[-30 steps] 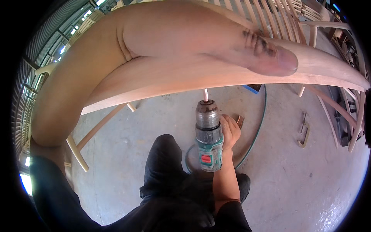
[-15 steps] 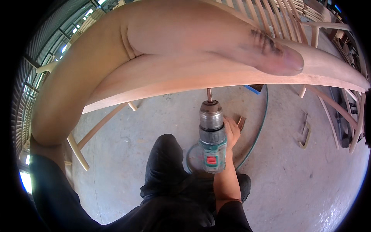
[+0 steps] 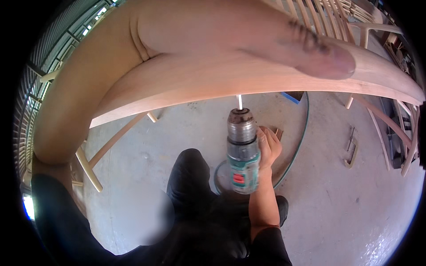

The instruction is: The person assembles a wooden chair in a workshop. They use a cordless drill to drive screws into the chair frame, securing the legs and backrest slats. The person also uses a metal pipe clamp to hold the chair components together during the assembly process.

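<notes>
My right hand [image 3: 269, 146] is closed around a green and grey power drill [image 3: 243, 150] with a red button. The drill's shiny bit [image 3: 239, 102] points at the front edge of a broad, curved wooden board [image 3: 213, 86]; its tip meets that edge or goes under it, I cannot tell which. Across the top, close to the camera, my left arm bends over the board. My left hand [image 3: 284, 46] lies over or on the board, its dark-smudged fingers too blurred to read.
Wooden legs [image 3: 88, 168] slant below the board at left. A slatted chair back [image 3: 326, 20] stands beyond it at right. A green hose [image 3: 298, 155] curves over the concrete floor [image 3: 328, 213], with a clamp [image 3: 352, 153] farther right. My knee [image 3: 190, 173] is left of the drill.
The board edge and the drill sit slightly higher in the picture. The drill has tilted a little, and its bit looks brighter. My left hand has shifted slightly right.
</notes>
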A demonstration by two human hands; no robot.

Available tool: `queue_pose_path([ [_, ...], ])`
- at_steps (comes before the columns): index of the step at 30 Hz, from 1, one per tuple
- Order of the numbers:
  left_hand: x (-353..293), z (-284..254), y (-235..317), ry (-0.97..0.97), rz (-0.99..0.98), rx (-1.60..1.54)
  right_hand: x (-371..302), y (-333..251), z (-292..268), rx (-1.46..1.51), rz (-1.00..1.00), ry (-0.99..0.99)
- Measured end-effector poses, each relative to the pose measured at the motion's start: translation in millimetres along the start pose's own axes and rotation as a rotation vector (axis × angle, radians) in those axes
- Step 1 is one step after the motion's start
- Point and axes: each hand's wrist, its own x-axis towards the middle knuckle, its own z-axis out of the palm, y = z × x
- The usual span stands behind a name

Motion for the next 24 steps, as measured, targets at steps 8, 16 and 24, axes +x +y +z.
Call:
queue_pose_path([
  [8,-6.3,26.2,18.6,0.262,-0.146,0.351,-13.8,6.3,5.0,0.097,0.025,0.059],
  [16,-18.0,35.7,36.9,0.575,-0.546,0.786,-27.6,-19.5,17.9,0.06,0.198,0.074],
  [24,-43.6,22.5,-31.4,0.724,-0.112,0.936,-30.3,-37.7,40.0,0.101,0.16,0.155],
])
